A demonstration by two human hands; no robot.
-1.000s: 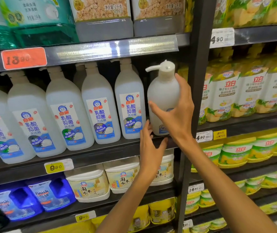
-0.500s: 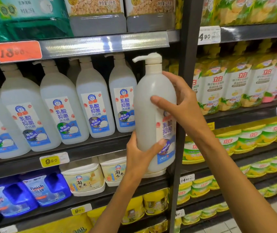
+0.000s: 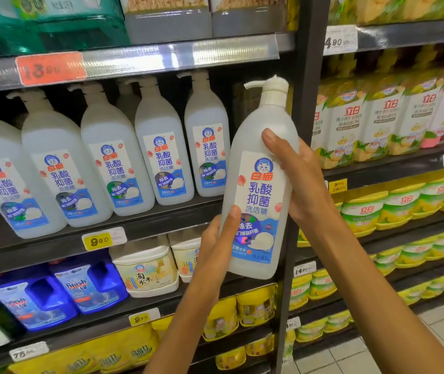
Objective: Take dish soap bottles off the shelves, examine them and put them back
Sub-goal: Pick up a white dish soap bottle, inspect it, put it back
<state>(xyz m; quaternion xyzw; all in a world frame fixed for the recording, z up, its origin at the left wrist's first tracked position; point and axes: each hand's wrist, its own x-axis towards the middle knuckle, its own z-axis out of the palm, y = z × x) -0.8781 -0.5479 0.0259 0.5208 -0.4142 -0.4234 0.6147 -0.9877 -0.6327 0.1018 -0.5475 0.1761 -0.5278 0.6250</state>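
Right hand (image 3: 305, 182) wraps upper body of tall translucent white pump-top dish soap bottle (image 3: 258, 184), thumb across front. Left hand (image 3: 216, 244) grips lower left side, thumb on label. Bottle held upright, clear of shelf, label facing camera. Row of matching white bottles (image 3: 158, 155) stands on dark metal shelf (image 3: 161, 220) to left.

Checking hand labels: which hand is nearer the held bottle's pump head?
Right. The right hand grips the bottle high, just below the pump head; the left hand holds its lower part.

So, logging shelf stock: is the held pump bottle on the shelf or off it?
Off: both hands hold the pump bottle in front of the shelf, label facing the camera.
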